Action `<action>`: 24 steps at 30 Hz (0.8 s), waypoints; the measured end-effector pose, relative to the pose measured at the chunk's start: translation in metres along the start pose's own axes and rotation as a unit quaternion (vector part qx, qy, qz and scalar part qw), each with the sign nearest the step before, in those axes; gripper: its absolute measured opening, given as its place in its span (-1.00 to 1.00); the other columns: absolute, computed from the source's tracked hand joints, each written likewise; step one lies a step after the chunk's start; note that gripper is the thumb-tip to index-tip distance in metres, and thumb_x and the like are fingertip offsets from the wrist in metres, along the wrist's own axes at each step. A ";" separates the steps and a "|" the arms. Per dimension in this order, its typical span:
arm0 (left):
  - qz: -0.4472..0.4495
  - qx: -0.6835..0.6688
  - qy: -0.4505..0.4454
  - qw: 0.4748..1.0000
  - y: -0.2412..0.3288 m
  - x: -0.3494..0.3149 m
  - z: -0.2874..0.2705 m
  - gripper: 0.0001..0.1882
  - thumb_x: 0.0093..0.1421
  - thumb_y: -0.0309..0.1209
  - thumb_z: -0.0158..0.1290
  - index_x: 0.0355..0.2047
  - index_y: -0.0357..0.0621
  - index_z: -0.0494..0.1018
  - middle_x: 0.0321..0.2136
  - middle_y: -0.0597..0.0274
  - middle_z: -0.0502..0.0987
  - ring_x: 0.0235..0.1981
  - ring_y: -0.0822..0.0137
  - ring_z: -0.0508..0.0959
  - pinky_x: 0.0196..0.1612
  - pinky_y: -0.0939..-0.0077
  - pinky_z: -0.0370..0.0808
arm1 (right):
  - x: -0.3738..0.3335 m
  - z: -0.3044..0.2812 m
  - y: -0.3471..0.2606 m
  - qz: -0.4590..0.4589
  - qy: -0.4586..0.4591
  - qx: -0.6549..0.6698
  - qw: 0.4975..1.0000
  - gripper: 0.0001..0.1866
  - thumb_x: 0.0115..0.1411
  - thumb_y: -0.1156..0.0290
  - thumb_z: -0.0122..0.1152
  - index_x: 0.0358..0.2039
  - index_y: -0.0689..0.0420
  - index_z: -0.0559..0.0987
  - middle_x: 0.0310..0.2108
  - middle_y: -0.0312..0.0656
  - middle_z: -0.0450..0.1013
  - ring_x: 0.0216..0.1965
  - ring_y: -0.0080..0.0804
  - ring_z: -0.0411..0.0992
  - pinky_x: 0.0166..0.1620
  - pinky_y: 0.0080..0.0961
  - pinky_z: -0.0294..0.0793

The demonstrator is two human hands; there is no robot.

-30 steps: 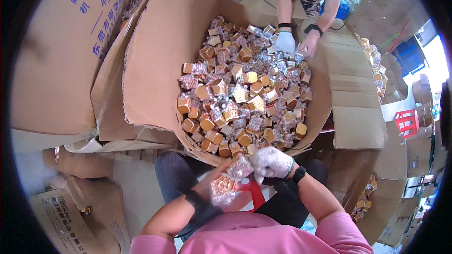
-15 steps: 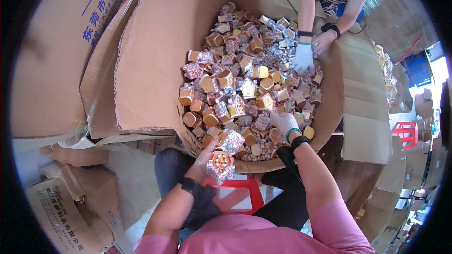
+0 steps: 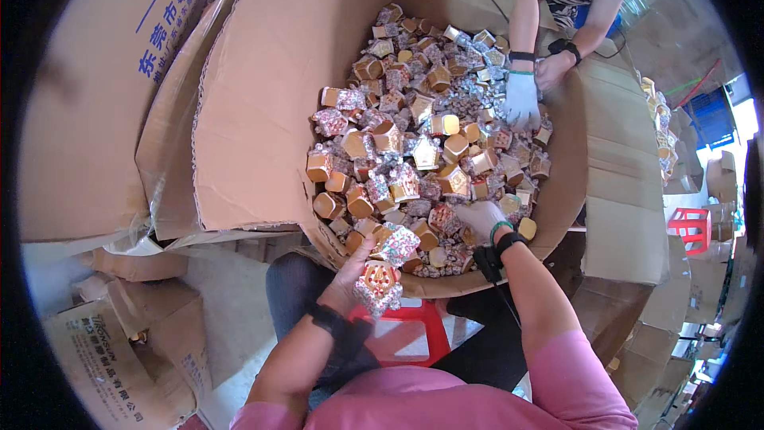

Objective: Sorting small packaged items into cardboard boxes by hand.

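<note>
My left hand (image 3: pixel 344 285), at the front edge of a big carton, is closed around two small gingerbread-house ornaments. One is a white, red-speckled ornament (image 3: pixel 397 244); below it is a brown-faced house ornament (image 3: pixel 377 281) with red and white trim. Inside the carton, my right hand (image 3: pixel 480 220) in a white glove rests among the piled ornaments. Its fingers point left beside a red-and-white house ornament (image 3: pixel 445 220), but their tips are too unclear to show a grip. A heap of similar ornaments (image 3: pixel 426 153) with brown bases fills the carton.
The carton's tall cardboard flap (image 3: pixel 263 103) rises on the left, another flap (image 3: pixel 625 183) on the right. Across the carton, a co-worker's gloved hand (image 3: pixel 521 101) reaches into the heap. A red stool (image 3: pixel 414 333) stands below; a cable (image 3: pixel 508 299) hangs near my right wrist.
My right hand has shifted slightly down among the ornaments. The left hand still holds its two ornaments. The co-worker's gloved hand has moved slightly in the heap.
</note>
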State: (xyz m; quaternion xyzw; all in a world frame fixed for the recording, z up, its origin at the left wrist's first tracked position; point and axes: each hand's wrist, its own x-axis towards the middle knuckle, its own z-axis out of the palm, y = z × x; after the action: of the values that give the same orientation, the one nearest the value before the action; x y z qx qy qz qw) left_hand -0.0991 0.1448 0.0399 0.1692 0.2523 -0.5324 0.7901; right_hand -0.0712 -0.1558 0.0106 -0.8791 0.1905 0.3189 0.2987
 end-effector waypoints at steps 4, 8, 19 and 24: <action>0.009 0.005 -0.004 1.000 0.000 0.004 0.003 -0.40 0.15 0.16 -0.27 -0.12 -0.11 0.33 -0.52 -0.09 0.50 -0.62 0.16 0.54 -0.64 0.26 0.52 | -0.046 0.001 0.005 -0.054 0.040 0.212 0.975 -0.69 0.10 0.18 0.04 -0.49 0.21 0.48 -0.68 -0.26 0.35 -0.63 -0.48 0.33 -0.53 -0.52 0.31; 0.042 -0.025 0.002 0.999 -0.005 -0.006 0.021 -0.39 0.13 0.18 -0.26 -0.12 -0.08 0.35 -0.53 -0.10 0.51 -0.65 0.10 0.54 -0.65 0.21 0.53 | -0.106 -0.016 -0.024 -0.059 0.013 0.290 0.955 -0.67 0.07 0.19 0.11 -0.52 0.25 0.50 -0.68 -0.31 0.35 -0.61 -0.63 0.29 -0.53 -0.63 0.27; 0.013 0.038 -0.091 0.995 -0.038 -0.040 0.041 -0.32 0.07 0.27 -0.28 -0.17 -0.06 0.41 -0.55 -0.12 0.49 -0.57 0.08 0.56 -0.57 0.36 0.55 | -0.193 -0.003 -0.041 -0.294 0.142 0.157 0.932 -0.81 0.00 0.37 0.16 -0.51 0.26 0.49 -0.59 -0.12 0.39 -0.53 -0.33 0.39 -0.40 -0.46 0.37; 0.029 0.080 -0.135 0.987 -0.041 -0.050 0.038 -0.31 0.08 0.27 -0.28 -0.13 -0.06 0.38 -0.50 -0.06 0.50 -0.55 0.13 0.52 -0.55 0.34 0.48 | -0.208 0.005 -0.047 -0.329 0.173 0.140 0.918 -0.78 0.06 0.30 0.12 -0.51 0.21 0.49 -0.63 -0.25 0.37 -0.58 -0.48 0.36 -0.48 -0.55 0.36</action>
State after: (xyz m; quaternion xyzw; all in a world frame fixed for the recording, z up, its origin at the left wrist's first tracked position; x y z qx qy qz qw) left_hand -0.1443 0.1464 0.0995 0.1661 0.0950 -0.5460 0.8156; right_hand -0.1996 -0.0876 0.1666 -0.8829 -0.0179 0.0161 0.4689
